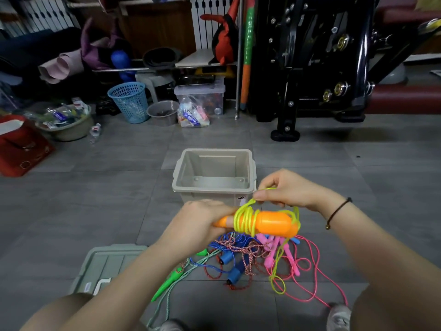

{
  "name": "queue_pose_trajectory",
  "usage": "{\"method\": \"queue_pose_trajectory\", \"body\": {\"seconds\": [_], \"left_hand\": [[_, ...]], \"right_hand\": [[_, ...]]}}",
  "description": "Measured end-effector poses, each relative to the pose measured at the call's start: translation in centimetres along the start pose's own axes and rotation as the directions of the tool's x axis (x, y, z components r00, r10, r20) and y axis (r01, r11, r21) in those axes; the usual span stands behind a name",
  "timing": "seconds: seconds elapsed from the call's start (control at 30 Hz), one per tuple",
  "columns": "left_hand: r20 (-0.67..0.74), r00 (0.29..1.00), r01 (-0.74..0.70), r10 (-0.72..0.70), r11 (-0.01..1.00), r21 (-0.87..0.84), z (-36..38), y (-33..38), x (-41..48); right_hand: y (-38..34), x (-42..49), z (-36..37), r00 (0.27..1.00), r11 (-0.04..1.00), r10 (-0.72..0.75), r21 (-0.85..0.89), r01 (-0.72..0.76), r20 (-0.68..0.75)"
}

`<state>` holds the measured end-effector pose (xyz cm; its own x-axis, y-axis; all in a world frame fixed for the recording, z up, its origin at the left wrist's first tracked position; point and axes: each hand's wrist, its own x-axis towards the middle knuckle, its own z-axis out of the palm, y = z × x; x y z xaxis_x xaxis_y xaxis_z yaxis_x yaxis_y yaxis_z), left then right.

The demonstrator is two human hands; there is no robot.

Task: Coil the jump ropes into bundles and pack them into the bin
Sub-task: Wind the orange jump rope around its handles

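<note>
**Yellow rope part-wound in hand; nothing yet packed**

Grey tiled floor (95,187): carries all the items below.

Open beige plastic bin (212,187): stands at twelve o'clock from the hands, just beyond them. No rope shows inside it.

Grey-green plastic lid (105,266): lies flat at seven o'clock, apart from the bin.

Tangled pile of loose ropes (250,256): lies at six o'clock, directly under the hands. It holds blue, pink, green and red-and-white ropes, their cords crossing one another.

Left hand (202,220): grips the narrow end of the orange plastic handles (272,222), holding them level.

Right hand (286,189): at one o'clock of the handles, its fingers (267,182) close together and pinching a loop of the thin yellow plastic cord (245,218).

Several turns of the cord sit around the handles. The rest trails down to five o'clock and onto the floor.

Assessment: the cord looks light, springy and smooth, so the turns are likely to slacken or slide if tension drops. The rigid handles are the sound place to hold. The cord is best pinched close to the last turn. The trailing length may snag the pink rope below.
</note>
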<state>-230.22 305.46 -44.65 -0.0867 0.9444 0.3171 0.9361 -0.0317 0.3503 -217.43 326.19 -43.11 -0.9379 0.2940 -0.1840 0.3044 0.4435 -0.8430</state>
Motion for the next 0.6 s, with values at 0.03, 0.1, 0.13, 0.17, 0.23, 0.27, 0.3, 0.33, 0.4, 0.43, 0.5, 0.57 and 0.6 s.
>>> {"method": "queue_pose_trajectory", "body": {"seconds": [0.03, 0.1, 0.13, 0.17, 0.23, 0.27, 0.3, 0.33, 0.4, 0.43, 0.5, 0.57, 0.6], "left_hand": [[-0.046, 0.994, 0.096, -0.102, 0.988, -0.124, -0.4, 0.3, -0.2], [-0.111, 0.918, 0.313, -0.381, 0.867, -0.387, -1.3, 1.2, 0.0], [-0.112, 0.85, 0.398, -0.514, 0.768, -0.502, -1.7, 1.1, 0.3], [-0.111, 0.777, 0.448, -0.62, 0.668, -0.594, -2.0, 0.9, 0.6], [-0.11, 0.656, 0.474, -0.746, 0.521, -0.71, -2.6, 0.1, 1.0], [-0.109, 0.614, 0.478, -0.782, 0.479, -0.737, -2.7, -0.4, 1.1], [-0.113, 0.578, 0.489, -0.808, 0.454, -0.745, -2.7, -0.9, 1.2], [-0.119, 0.547, 0.512, -0.828, 0.444, -0.735, -2.5, -1.4, 1.4], [-0.148, 0.513, 0.61, -0.846, 0.48, -0.63, -1.8, -2.6, 2.0], [-0.167, 0.523, 0.674, -0.836, 0.525, -0.52, -1.4, -2.9, 2.5], [-0.162, 0.599, 0.739, -0.784, 0.619, -0.265, -0.5, -2.7, 3.4], [-0.077, 0.705, 0.702, -0.705, 0.709, -0.067, 0.8, -1.7, 4.2], [-0.021, 0.744, 0.668, -0.668, 0.744, 0.022, 1.4, -0.9, 4.4]], "right_hand": [[0.1, -0.1, 0.1, 1.0, 1.0, -0.002, 0.024, 0.002, 0.008], [0.1, -0.4, -0.2, 0.999, 0.999, 0.01, 0.038, -0.009, -0.03], [0.1, -0.5, -0.5, 0.998, 1.0, 0.017, 0.024, -0.016, -0.059], [0.0, -0.7, -0.7, 0.997, 1.0, 0.024, 0.014, -0.023, -0.076], [-0.3, -1.0, -1.0, 0.998, 1.0, 0.026, 0.002, -0.026, -0.062], [-0.4, -1.1, -0.9, 0.999, 0.999, 0.025, -0.02, -0.025, -0.033], [-0.7, -1.3, -0.6, 1.0, 0.999, 0.027, -0.046, -0.027, 0.006], [-0.9, -1.4, -0.3, 0.998, 0.997, 0.029, -0.069, -0.025, 0.05], [-1.7, -1.9, 0.7, 0.99, 0.993, 0.013, -0.115, 0.004, 0.142], [-2.3, -2.1, 1.1, 0.984, 0.989, -0.011, -0.145, 0.037, 0.177], [-3.1, -2.1, 1.7, 0.981, 0.969, -0.066, -0.221, 0.107, 0.184], [-3.5, -2.0, 1.5, 0.988, 0.945, -0.108, -0.296, 0.137, 0.113], [-3.6, -1.9, 1.1, 0.99, 0.935, -0.122, -0.327, 0.138, 0.069]]}}
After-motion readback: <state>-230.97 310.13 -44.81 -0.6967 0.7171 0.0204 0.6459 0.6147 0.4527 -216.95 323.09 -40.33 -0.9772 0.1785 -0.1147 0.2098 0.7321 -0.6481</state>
